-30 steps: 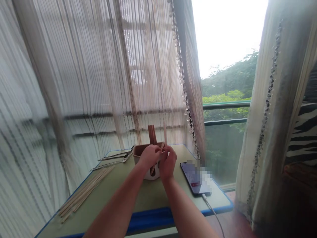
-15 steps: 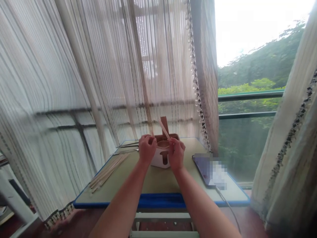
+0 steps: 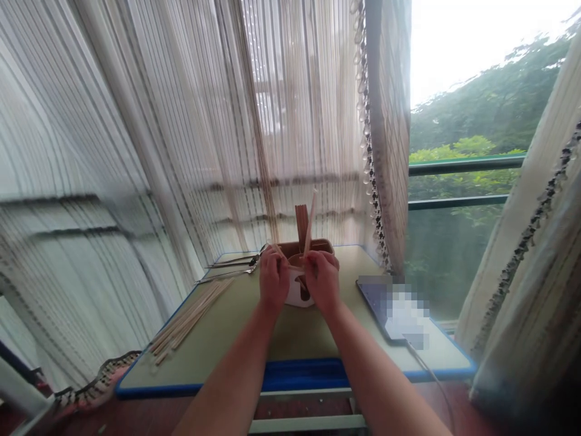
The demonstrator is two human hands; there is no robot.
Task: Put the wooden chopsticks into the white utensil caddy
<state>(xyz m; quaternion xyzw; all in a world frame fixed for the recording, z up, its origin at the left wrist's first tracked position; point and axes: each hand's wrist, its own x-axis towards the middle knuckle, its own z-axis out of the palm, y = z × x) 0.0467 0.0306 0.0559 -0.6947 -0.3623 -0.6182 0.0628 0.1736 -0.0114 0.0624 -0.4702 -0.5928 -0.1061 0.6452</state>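
Holding a pale stick (image 3: 310, 225) nearly upright, the right hand (image 3: 323, 275) works directly in front of the holder (image 3: 294, 297). The right grip is closed on the stick near its lower end, between thumb and fingers; this low hold leaves most of the length free above the knuckles, with the top leaning slightly to the right. The left hand (image 3: 275, 278) is level with it, just beside, with its fingers curled. A slim pale piece shows at the left fingertips, but it is too small to identify, so whether the left grip is fastened on it cannot be told. Both forearms reach in from the near edge of the surface (image 3: 313, 339), apparently to keep the hands centred and balanced. The holder stands upright behind the hands, its slotted front partly covered by them. A brown bundle (image 3: 301, 223) stands on end in it; the walls presumably keep the bundle from falling. To the left, loose sticks (image 3: 190, 318) lie roughly parallel, probably for easy pick-up. Metal utensils (image 3: 247, 271) lie beyond them, apart from the sticks, likely to avoid mixing. The phone (image 3: 372, 306) lies flat at the right, well apart from the hands; its cable (image 3: 426, 367) runs over the near edge, clear of the right forearm.
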